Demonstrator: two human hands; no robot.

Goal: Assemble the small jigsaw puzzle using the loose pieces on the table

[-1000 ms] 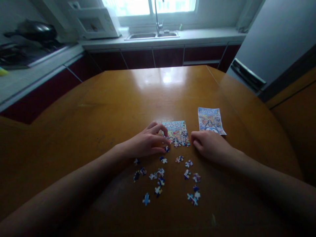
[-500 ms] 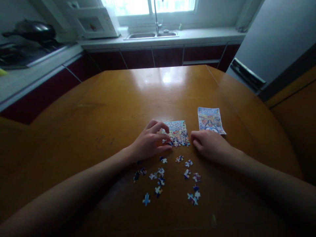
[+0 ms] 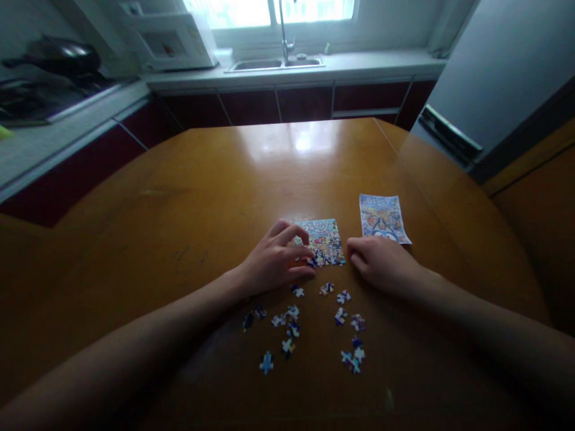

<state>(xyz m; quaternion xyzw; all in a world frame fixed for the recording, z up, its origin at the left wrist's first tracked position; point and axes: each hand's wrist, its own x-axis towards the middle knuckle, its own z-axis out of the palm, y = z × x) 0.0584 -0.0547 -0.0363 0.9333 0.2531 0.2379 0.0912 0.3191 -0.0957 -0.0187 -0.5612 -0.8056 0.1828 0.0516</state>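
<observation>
A partly assembled jigsaw puzzle [image 3: 326, 239] lies flat on the table, its lower edge uneven. My left hand [image 3: 283, 254] reaches over its left side, thumb and fingers apart around the lower left corner. A piece by those fingertips seems to lie at the puzzle's edge; whether I touch it cannot be made out. To the puzzle's right my right hand [image 3: 380, 260] rests on the table with curled fingers and nothing visible in them. It lies just below a printed picture sheet [image 3: 381, 214]. Several loose puzzle pieces [image 3: 291, 314] are scattered nearer to me, with more pieces [image 3: 353, 359] at the right.
The brown wooden table [image 3: 215, 185] has rounded sides. Beyond it stand a counter with a sink [image 3: 260, 64], a white microwave [image 3: 171, 42] and, at the left, a stove with a dark pan [image 3: 65, 57]. A fridge [image 3: 503, 72] is at the right.
My left hand has shifted very slightly to the right along the puzzle's lower edge. My right hand and the loose pieces stay where they were.
</observation>
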